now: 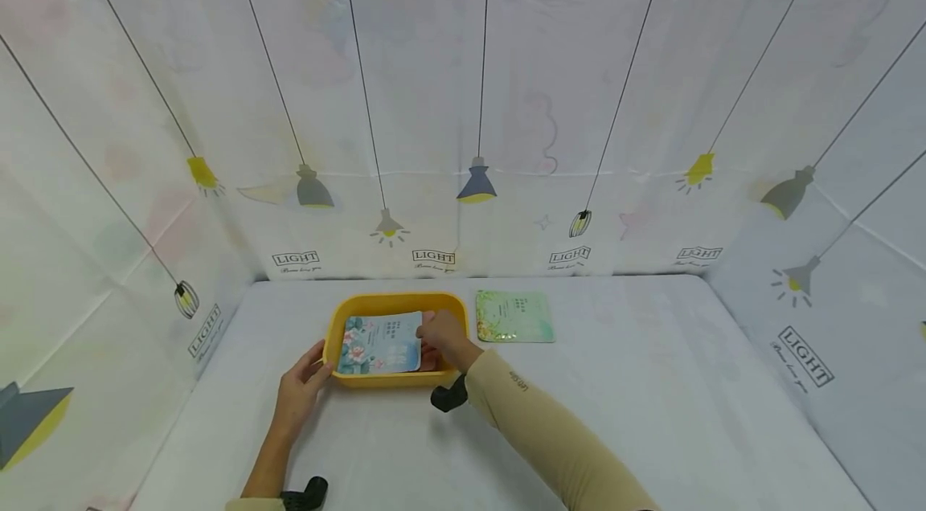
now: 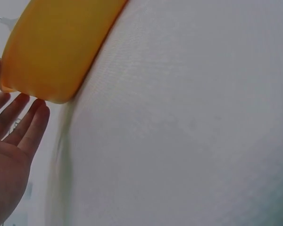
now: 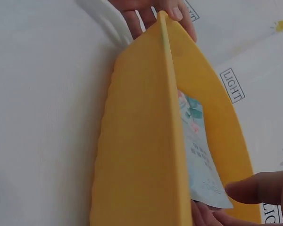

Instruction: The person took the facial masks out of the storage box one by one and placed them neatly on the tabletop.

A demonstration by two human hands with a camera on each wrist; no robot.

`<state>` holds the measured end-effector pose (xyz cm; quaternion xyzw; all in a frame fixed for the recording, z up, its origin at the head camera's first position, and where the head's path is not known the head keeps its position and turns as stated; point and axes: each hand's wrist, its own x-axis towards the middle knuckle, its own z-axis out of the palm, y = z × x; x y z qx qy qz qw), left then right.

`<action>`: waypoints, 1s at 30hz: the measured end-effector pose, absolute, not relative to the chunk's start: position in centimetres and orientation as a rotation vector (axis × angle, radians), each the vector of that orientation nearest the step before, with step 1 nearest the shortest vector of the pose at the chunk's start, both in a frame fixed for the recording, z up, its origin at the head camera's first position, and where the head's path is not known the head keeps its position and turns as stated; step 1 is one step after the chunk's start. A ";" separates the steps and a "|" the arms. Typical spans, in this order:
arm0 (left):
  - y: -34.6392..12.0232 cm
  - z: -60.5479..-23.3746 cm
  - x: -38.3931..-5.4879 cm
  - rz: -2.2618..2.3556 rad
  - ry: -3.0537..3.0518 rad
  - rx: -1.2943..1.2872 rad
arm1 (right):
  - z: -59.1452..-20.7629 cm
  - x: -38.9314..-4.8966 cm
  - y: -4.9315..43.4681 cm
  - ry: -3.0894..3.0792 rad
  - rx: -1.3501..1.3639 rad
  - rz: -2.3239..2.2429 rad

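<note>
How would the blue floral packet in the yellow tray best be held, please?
I would likely pinch the blue floral packet by its right edge, coming from the right, thumb above and fingers beneath, as the right hand does: it is thin and flat, and the yellow tray leaves more room there than at its left end.

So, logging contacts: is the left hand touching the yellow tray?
Touching: the right wrist view shows the left hand lapping over the rim of the yellow tray.

Pale walls [image 1: 427, 93] printed with hanging lamps [image 1: 477, 183], boxed LIGHT lettering [image 1: 434, 257] low down, white-covered tabletop [image 1: 651, 382], soft light
</note>
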<state>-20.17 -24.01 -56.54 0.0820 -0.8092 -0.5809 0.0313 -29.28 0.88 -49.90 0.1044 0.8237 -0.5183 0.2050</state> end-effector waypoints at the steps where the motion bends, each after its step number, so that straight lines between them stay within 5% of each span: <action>1: -24.0 -56.6 -20.1 -1.797 -2.490 0.250 | -49.9 -29.2 0.8 2.290 0.315 -1.460; 9: -24.1 -56.8 -20.1 -1.806 -2.479 0.235 | -49.9 -28.6 0.2 2.188 0.432 -1.590; 30: -24.2 -56.8 -20.3 -1.759 -2.515 0.225 | -51.3 -28.9 -0.2 2.256 0.236 -1.653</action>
